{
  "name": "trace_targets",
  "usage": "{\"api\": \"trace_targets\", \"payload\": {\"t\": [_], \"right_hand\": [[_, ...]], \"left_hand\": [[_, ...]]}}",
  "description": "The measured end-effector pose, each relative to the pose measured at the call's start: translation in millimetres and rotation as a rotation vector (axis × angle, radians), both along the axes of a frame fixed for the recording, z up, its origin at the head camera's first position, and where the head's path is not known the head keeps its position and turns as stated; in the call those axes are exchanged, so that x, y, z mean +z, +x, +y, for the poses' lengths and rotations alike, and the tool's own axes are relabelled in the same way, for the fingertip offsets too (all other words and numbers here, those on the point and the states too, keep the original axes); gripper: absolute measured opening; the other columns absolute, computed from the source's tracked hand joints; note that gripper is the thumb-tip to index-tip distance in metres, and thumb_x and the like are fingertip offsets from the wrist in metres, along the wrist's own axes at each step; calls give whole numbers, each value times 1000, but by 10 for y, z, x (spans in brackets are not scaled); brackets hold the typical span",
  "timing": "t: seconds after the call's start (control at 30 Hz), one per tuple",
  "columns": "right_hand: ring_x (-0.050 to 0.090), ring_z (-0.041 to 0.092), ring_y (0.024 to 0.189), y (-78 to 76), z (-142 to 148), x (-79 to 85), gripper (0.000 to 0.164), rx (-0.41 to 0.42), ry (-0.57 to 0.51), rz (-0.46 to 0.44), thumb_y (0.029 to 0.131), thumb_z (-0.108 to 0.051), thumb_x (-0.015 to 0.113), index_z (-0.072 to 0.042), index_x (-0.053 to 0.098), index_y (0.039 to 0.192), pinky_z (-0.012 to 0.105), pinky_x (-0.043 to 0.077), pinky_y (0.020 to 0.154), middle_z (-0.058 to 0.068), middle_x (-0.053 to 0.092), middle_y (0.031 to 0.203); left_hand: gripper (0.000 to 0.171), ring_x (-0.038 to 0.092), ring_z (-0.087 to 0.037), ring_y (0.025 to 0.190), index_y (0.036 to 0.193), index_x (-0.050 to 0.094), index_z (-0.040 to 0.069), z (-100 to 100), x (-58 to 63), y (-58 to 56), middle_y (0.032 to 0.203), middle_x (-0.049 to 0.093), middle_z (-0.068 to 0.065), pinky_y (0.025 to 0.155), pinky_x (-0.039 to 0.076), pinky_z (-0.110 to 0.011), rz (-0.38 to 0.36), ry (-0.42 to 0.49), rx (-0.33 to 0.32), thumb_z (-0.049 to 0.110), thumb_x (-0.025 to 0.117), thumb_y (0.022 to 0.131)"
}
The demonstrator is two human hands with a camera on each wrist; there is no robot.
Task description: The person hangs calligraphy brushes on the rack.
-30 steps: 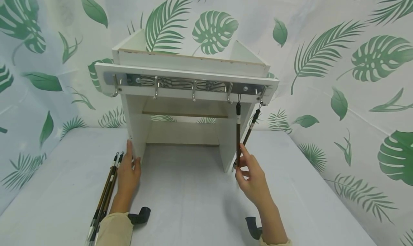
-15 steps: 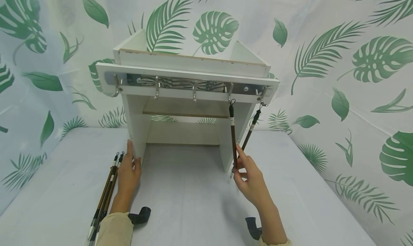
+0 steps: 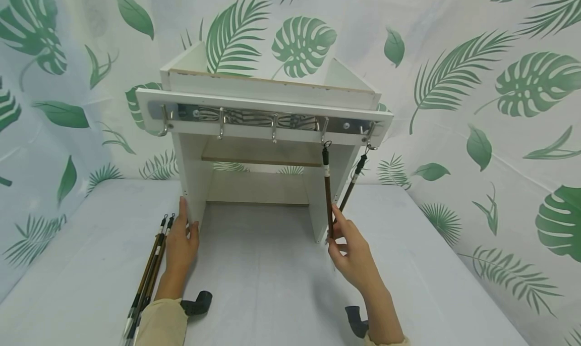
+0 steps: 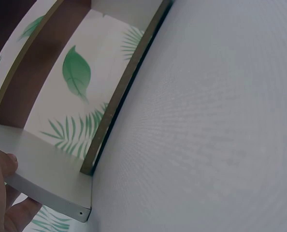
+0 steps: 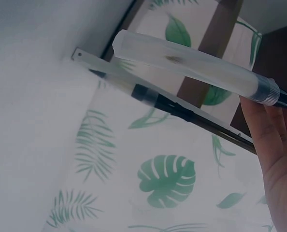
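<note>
A white shelf unit stands on the table, with a hook rail along its upper front. My left hand holds the front edge of the left side panel, thumb inside and fingers outside. Low on its handle, a calligraphy brush is pinched by my right hand. Its cord loop is up at the fourth hook; whether it sits over the hook I cannot tell. A clear cap covers its bristles. Another brush hangs tilted from the rightmost hook, bristles bare.
Several more brushes lie side by side on the table left of my left arm. The remaining hooks, such as the middle one, carry nothing. A leaf-patterned cloth hangs behind the unit.
My right hand has shifted the brush slightly left, and its loop has come down from the rail to the fourth hook's tip. My left hand has stayed in place.
</note>
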State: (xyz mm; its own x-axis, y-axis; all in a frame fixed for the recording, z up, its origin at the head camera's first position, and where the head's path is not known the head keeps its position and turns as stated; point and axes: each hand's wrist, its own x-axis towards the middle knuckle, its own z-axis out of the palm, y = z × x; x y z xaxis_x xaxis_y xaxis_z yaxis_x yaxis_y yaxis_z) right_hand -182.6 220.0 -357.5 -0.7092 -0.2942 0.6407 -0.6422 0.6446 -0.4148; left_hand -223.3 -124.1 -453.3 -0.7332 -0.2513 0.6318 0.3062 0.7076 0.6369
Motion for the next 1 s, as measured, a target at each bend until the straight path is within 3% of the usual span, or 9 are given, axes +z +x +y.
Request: {"api": "trace_targets", "payload": {"t": [1.0], "right_hand": [[62,15,79,-14,-13,-37,86,-15,28,-29,70,17,63,-13,30,143,12,52,60,5,53,86]], "left_hand": [[73,48,-47,112,147,13,15,-2,-5,-8,123,46,-31,80,51,-50,17,-5,5,-3,52,89]]}}
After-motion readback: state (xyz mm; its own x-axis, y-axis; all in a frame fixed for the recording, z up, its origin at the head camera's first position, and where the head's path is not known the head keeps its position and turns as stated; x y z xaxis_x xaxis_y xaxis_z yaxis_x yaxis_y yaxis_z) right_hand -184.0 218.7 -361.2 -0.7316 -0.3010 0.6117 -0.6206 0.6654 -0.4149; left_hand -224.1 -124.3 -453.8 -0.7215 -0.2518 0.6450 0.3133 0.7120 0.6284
